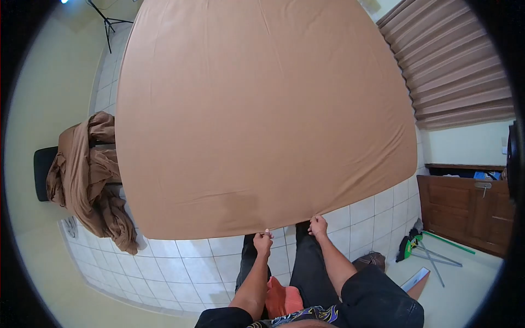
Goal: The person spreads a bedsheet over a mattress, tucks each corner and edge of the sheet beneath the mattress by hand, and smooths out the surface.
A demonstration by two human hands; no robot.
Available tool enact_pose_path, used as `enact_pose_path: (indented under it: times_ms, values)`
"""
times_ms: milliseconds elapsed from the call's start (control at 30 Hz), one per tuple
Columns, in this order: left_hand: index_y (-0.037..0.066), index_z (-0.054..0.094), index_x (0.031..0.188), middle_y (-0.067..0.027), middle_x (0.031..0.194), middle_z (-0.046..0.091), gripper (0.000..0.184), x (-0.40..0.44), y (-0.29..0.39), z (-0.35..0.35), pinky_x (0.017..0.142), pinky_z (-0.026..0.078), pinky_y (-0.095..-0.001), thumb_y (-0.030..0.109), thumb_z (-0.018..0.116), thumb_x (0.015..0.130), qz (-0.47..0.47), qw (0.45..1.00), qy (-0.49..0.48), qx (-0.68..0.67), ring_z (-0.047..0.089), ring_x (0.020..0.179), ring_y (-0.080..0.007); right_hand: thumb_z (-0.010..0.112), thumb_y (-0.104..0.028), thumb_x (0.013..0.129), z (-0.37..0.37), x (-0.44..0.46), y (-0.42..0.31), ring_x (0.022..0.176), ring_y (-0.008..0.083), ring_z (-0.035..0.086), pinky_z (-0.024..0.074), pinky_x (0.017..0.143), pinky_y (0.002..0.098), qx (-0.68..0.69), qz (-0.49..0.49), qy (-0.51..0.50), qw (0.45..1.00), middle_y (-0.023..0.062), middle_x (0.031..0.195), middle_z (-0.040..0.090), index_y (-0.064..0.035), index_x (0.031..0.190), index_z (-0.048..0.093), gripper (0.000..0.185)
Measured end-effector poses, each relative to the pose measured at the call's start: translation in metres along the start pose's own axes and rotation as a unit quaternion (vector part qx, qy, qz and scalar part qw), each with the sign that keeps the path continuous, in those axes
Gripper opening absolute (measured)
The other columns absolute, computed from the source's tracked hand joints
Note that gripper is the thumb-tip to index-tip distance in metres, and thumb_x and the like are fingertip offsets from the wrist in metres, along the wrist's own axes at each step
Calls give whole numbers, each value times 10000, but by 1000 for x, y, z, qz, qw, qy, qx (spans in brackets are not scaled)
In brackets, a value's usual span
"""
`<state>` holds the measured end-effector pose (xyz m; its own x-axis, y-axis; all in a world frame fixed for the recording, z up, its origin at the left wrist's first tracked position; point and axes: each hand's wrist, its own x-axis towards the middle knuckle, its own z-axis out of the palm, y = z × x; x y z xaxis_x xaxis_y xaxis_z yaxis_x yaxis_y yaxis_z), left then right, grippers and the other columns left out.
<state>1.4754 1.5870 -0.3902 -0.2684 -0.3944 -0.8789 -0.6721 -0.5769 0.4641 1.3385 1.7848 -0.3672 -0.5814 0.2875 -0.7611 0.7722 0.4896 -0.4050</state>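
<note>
A tan bed sheet (262, 109) covers a large mattress, mostly smooth, with creases near its right corner and along the near side. At the near edge, my left hand (263, 240) is closed, its fingers pinching the sheet's border. A short way to the right, my right hand (317, 225) is also closed on the same edge, where the cloth draws into diagonal folds. The hem between both hands looks slightly pulled. What lies under the sheet's edge is hidden.
Brown crumpled cloth (87, 175) hangs over a black chair (45, 172) on the left. White tiles (208, 268) cover the floor. A black tripod (108, 22) stands far left. Pleated curtains (454, 65), a wooden cabinet (459, 208) and a green-headed broom (406, 247) are on the right.
</note>
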Motion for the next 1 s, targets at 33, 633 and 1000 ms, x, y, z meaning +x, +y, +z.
enact_pose_path:
  times_ms: [33,633,1000]
  values:
    - [0,629,1002,-98,829,667,261,-2,-2,4,474,454,-258,245,682,932,-16,998,-1,-63,657,671,-161,494,-256,985,2,-4,0,466,143,585,509,385,297,6,3,2,1000,48,631,568,-63,868,567,237]
    - [42,576,859,-42,725,614,289,-29,-30,164,430,409,-238,300,598,988,110,988,111,-4,569,574,-108,531,-396,973,-137,74,24,501,165,594,532,409,317,88,94,-75,989,52,714,594,-53,941,565,346]
    - [38,583,908,-62,792,635,320,-55,-24,230,490,439,-228,349,616,975,16,996,7,-89,590,625,-117,559,-269,953,-161,94,16,475,157,615,528,402,311,18,-39,-34,998,77,697,636,-23,812,562,283]
